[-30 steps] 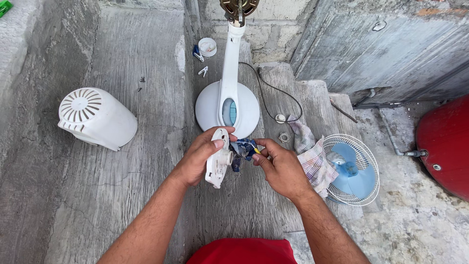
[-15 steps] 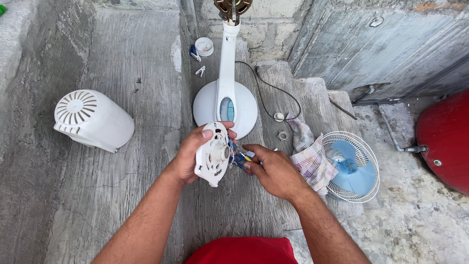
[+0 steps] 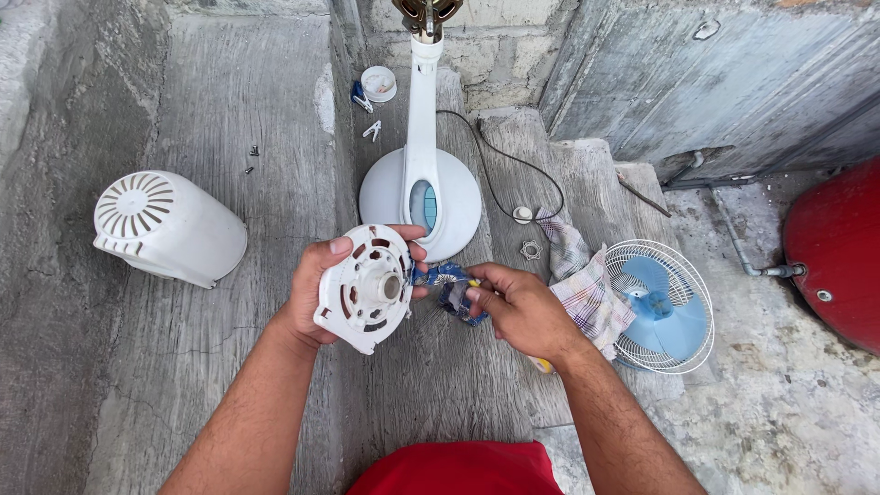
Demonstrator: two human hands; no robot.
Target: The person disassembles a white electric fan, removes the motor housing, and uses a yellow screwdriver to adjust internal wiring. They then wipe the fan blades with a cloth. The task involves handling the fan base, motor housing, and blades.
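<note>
Fingers: the left hand (image 3: 316,298) has its fingers (image 3: 337,247) curled round the rim of a white disc (image 3: 367,289). The right hand (image 3: 522,312) has its fingers (image 3: 481,275) pinched on a blue cloth (image 3: 451,286).
Disc: round, white plastic, with slots and a small hub in the middle. It is tilted, with its face up toward the camera, held up in front of the person.
Cloth: blue with a pattern, bunched up, between the two hands and touching the edge of the disc.
Yellow bit: something small and yellow (image 3: 543,365) pokes out under the right hand. What it is cannot be told.
Fan stand: a white round base with a tall neck (image 3: 422,183) stands on the floor just past the hands. A black cord (image 3: 513,165) runs from it.
Rag: a checked rag (image 3: 587,289) lies by the right hand.
Fan guard: a white wire guard with a blue blade (image 3: 655,307) lies on the rag's far side.
Motor cover: a white cover with vents (image 3: 165,227) lies on its side, well to the left.
Small parts: a white cup (image 3: 378,82), a white cap (image 3: 522,214) and a nut (image 3: 531,248) lie on the concrete floor (image 3: 211,119).
Red tank: a red round thing (image 3: 839,257) sits at the right edge.
</note>
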